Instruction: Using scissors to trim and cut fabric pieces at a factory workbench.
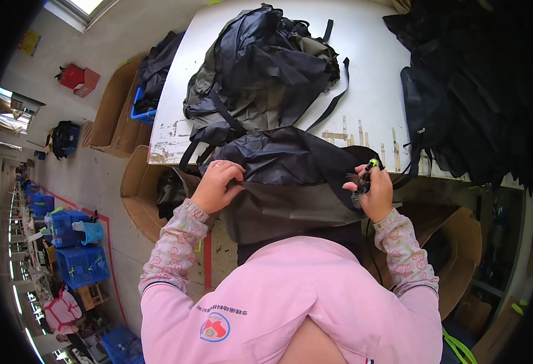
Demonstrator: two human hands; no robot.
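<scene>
Our left fingers (234, 170) pinch the edge of a shiny black-and-grey fabric piece (278, 161), which stretches between them and our right fingers (383, 182), closed around a small black-and-yellow tool (373, 164).

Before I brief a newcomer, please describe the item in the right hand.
Find the white table, then the black fabric at its near edge. At the fabric's right is the right hand, holding the item. It is small and dark, its yellow-green end unlike the plain black fabric.
</scene>
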